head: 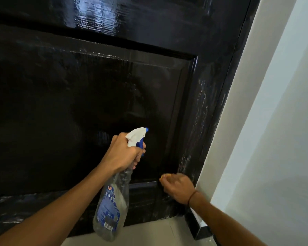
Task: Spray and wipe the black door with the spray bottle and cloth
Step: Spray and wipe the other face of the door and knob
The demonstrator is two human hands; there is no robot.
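Note:
The glossy black door [89, 96] fills most of the view, with a raised lower panel and whitish smears on its right stile. My left hand [124, 153] grips the neck of a clear spray bottle [112, 208] with a blue label and a white and blue trigger head, its nozzle aimed at the panel. My right hand [178, 188] is closed around a yellow cloth [164, 176], only a small edge of which shows, pressed at the panel's lower right corner.
A white wall [274, 121] runs along the right side beside the black door frame [226, 96]. A black skirting piece [199, 229] sits at the frame's foot. Pale floor tile [149, 235] lies below the door.

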